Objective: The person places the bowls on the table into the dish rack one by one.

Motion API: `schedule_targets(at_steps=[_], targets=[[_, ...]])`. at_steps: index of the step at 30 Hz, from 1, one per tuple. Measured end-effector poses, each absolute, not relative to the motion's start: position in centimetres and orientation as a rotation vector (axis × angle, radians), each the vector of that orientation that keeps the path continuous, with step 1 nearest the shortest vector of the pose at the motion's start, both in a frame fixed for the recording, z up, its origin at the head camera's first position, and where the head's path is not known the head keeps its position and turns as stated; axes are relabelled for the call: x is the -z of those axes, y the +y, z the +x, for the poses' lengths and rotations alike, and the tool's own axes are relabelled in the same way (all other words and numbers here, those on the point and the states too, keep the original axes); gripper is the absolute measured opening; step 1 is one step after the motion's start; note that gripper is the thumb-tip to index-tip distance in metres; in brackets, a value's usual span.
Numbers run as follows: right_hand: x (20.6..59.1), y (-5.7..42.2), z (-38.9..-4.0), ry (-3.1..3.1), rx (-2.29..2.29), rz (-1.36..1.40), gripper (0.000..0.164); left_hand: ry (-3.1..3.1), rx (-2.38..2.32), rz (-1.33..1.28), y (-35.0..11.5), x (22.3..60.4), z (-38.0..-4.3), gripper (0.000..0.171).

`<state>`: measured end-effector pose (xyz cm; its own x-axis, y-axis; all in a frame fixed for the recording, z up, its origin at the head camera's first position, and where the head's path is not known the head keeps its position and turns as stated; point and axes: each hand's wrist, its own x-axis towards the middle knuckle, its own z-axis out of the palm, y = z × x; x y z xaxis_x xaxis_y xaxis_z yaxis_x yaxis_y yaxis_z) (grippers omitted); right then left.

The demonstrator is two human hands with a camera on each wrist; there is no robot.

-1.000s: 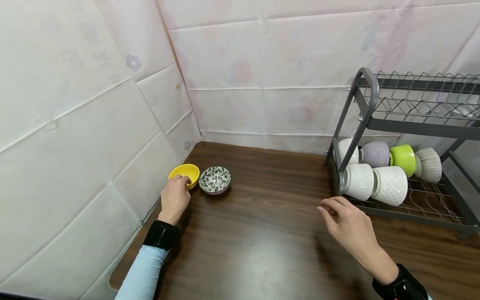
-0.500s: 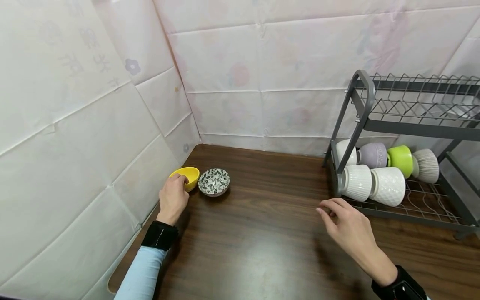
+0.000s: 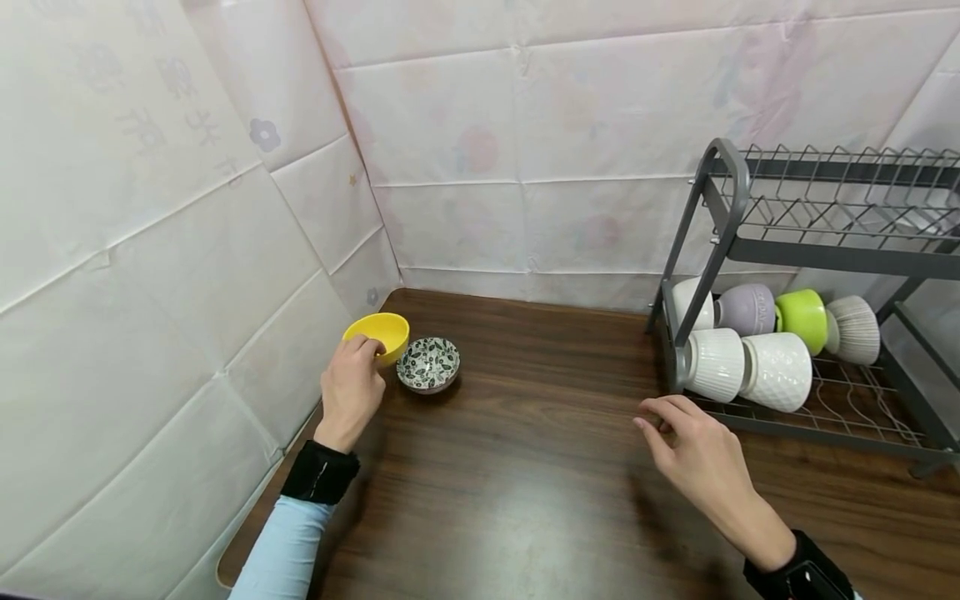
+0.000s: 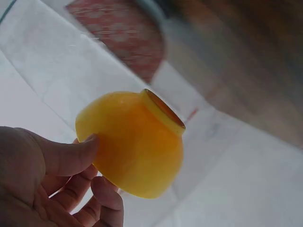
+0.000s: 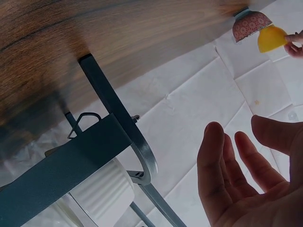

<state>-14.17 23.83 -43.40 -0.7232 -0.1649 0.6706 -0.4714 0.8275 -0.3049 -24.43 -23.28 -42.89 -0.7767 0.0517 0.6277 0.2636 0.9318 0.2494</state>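
My left hand (image 3: 351, 387) pinches a small yellow bowl (image 3: 384, 332) by its rim, thumb on the outer wall. In the left wrist view the yellow bowl (image 4: 135, 144) shows its foot ring away from the table. Close on its right stands a bowl with a black-and-white leaf pattern inside (image 3: 428, 364); the right wrist view shows this bowl's red outside (image 5: 251, 26). My right hand (image 3: 697, 454) hovers over the table in front of the rack, fingers loosely bent and holding nothing.
A dark two-tier dish rack (image 3: 840, 254) stands at the right. On its lower tier lie several cups on their sides, among them a lilac one (image 3: 747, 308), a green one (image 3: 802, 321) and a white textured one (image 3: 778, 372). White sheeting (image 3: 450, 125) covers the walls behind the wooden table (image 3: 517, 433).
The yellow bowl has risen off the table in my left hand and shifted slightly right. My right hand and the patterned bowl stay where they were.
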Motion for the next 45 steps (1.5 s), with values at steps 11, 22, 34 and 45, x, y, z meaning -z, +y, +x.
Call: schedule_targets(at_steps=[11,22,34,45], targets=[[43.0,23.9,-14.1,-2.326,-0.621,0.481,0.025,-2.394,0.388,-0.532,-17.0,40.8,-23.1,0.027],[42.8,23.8,-14.1,-2.277,-0.593,0.562,0.029,-2.297,0.422,-0.888,-9.9,40.7,-22.2,0.047],[42.5,23.8,-14.1,-2.291,-0.558,0.639,0.037,-2.282,0.382,-1.108,-3.6,39.9,-20.6,0.03],[42.5,23.9,-14.2,-2.293,-0.536,0.777,0.037,-2.271,0.29,-1.226,-0.4,39.9,-19.0,0.022]])
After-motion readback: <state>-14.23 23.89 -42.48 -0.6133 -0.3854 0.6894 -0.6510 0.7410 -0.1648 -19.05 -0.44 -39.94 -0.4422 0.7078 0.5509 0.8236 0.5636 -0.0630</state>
